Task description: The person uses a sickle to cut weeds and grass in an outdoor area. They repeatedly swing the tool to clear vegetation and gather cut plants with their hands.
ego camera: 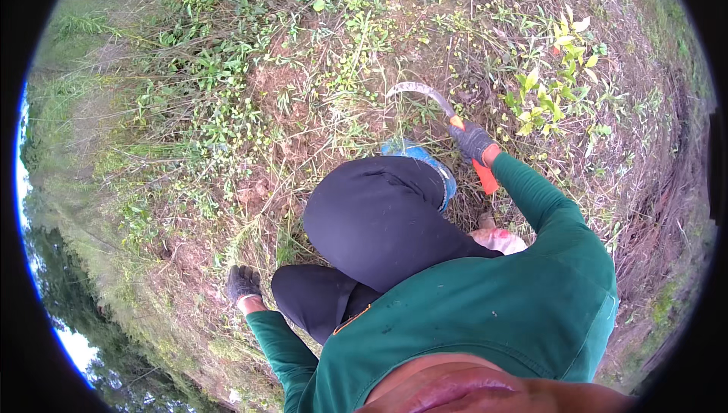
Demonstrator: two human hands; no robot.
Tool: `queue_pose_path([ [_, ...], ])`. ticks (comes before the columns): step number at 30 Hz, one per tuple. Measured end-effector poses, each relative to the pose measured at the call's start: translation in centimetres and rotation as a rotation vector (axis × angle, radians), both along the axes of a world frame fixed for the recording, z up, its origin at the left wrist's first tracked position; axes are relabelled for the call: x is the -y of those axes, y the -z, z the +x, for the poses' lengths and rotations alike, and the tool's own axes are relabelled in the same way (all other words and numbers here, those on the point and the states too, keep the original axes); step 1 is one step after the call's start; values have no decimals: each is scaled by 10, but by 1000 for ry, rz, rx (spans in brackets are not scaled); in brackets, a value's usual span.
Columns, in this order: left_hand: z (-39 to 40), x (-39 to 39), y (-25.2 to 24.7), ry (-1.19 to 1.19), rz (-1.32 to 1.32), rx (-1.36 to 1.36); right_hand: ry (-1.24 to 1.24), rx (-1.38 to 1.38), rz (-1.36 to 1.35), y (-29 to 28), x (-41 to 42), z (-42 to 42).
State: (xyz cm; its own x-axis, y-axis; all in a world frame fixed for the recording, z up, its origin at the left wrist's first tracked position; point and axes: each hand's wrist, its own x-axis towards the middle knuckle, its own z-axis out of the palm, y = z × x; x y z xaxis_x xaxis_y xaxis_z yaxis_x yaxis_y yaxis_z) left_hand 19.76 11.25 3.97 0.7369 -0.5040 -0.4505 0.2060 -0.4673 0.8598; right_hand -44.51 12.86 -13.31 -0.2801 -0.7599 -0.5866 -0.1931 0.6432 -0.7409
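Observation:
My right hand point(472, 142), in a dark work glove, is closed on the orange handle of a sickle point(422, 90). The curved metal blade points up and to the left, over low weeds point(355, 66). A blue boot point(418, 154) shows just below the blade, beyond my bent knee. My left hand point(243, 283), also gloved, is at the lower left beside my other knee, near the grass; its fingers look partly curled, and whether anything is between them cannot be made out.
A leafy yellow-green shrub point(549, 91) grows at the upper right. Taller grass and dry stems point(165, 54) cover the left side. A pale object with red marks point(499, 240) lies beside my thigh. Trees point(62, 288) stand at the far lower left.

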Motion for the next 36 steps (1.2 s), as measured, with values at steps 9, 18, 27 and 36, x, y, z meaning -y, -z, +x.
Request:
queue_pose_path([
  [9,-163,36,-29,927,-202,1154,228,225,-109,12,67,21],
  [18,-244,40,-59,1056,-371,770,456,847,-230,-18,54,0],
  [27,-385,47,-145,1348,-857,791,793,1179,-328,-1,66,44],
  [36,-429,44,-145,2000,-705,1096,1248,171,-437,-2,105,-15],
])
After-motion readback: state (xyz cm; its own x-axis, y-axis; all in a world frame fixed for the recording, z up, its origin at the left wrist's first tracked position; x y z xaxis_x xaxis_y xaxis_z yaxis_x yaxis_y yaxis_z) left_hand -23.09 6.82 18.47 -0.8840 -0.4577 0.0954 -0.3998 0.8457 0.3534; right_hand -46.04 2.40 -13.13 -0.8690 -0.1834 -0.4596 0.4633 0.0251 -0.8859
